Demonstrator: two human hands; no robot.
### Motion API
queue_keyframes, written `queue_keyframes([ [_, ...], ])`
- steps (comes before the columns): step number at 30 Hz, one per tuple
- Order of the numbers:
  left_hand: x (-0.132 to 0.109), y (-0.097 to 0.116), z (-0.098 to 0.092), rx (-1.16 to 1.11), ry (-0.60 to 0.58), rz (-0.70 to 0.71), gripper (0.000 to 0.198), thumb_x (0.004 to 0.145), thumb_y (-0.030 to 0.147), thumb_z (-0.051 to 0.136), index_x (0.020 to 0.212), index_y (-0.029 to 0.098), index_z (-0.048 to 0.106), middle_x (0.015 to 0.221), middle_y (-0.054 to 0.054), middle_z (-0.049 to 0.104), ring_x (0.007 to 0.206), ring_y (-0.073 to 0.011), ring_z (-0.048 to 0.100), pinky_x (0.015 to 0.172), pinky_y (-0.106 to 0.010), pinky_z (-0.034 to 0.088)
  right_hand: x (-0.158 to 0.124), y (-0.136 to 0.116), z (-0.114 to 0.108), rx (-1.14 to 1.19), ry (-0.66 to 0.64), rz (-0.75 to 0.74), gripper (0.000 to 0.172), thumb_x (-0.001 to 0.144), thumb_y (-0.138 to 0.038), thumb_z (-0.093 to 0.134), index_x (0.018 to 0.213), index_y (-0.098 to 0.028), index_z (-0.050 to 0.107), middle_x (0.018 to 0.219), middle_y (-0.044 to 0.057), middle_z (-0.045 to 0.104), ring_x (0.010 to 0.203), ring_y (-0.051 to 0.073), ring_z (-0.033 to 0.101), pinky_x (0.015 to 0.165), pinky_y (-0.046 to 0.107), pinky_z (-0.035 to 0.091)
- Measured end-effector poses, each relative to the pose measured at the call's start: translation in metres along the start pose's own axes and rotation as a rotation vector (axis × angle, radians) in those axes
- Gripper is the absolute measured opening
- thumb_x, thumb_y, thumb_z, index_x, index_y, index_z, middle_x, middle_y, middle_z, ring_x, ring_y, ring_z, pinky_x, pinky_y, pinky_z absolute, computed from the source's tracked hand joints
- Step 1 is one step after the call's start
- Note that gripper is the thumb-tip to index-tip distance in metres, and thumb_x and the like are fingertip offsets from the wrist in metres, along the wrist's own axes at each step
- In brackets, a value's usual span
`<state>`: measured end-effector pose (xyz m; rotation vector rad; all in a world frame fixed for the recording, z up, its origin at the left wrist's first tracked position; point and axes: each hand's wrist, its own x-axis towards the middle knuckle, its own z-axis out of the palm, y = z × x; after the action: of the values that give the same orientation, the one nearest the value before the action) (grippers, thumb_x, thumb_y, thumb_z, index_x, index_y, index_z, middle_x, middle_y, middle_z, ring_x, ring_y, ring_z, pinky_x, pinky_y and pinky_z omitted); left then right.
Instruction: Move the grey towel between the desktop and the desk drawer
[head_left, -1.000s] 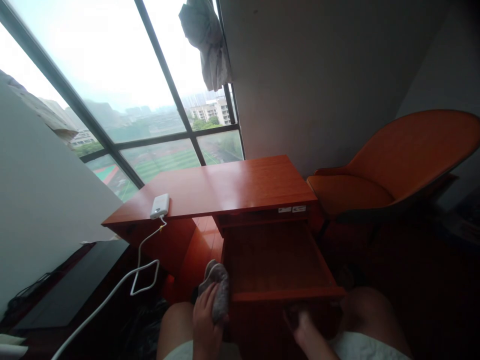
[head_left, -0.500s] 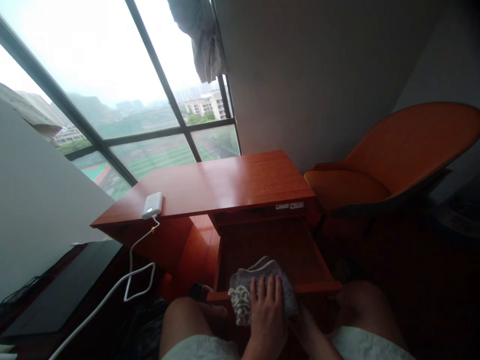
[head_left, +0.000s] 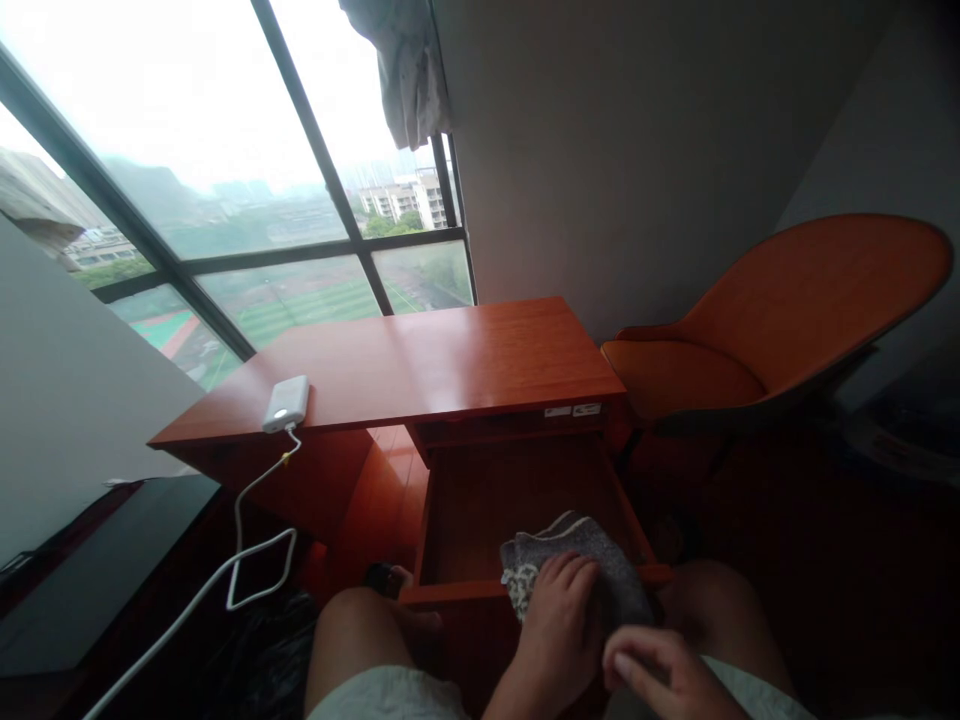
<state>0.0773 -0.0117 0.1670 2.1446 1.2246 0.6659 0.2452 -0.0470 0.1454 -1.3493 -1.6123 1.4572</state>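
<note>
Head view showed us our left hand (head_left: 564, 618) on top of a gray cloth (head_left: 619, 580), its grip grasping the fabric from above with the fingers bent. That cloth lay across the front edge of a pulled-out drawer (head_left: 517, 490), partly over its inside, with a pale patterned end just left of our fingers. We had our right hand (head_left: 671, 672) low beside the cloth's near end, fingers curled; whether that grip was clenched around anything, we could not tell. Our bare knees (head_left: 358, 640) flanked the drawer. Beyond it stretched the reddish desk (head_left: 457, 360), where a white device (head_left: 288, 402) lay near the left end, a white cable (head_left: 196, 594) running down from it. Past the desk's right end stood an orange chair (head_left: 814, 310), and behind the desk we saw a large window (head_left: 247, 185)
</note>
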Motion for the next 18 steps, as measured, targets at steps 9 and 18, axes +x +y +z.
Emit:
queue_keyframes([
  [9,-0.06,-0.087,-0.065,0.29,0.171,-0.068,0.042,0.088,0.014,0.047,0.125,0.027,0.062,0.133,-0.005,0.064,0.13,-0.0264,0.053,0.11,-0.054,0.042,0.058,-0.019,0.001,-0.813,-0.088,-0.115,0.073,0.073,-0.023,0.057,0.144,-0.025,0.042,0.148,0.011,0.05,0.138,0.033,0.041,0.119,0.058,0.024],
  [18,-0.122,-0.193,-0.095,-0.025,0.527,-0.619,0.054,0.088,0.049,0.048,0.126,0.014,0.063,0.128,-0.015,0.067,0.123,-0.0319,0.059,0.106,-0.051,0.047,0.081,-0.056,0.037,-0.756,-0.343,-0.025,0.094,0.065,-0.057,0.069,0.144,-0.016,0.041,0.15,0.019,0.045,0.14,0.039,0.036,0.12,0.058,0.019],
])
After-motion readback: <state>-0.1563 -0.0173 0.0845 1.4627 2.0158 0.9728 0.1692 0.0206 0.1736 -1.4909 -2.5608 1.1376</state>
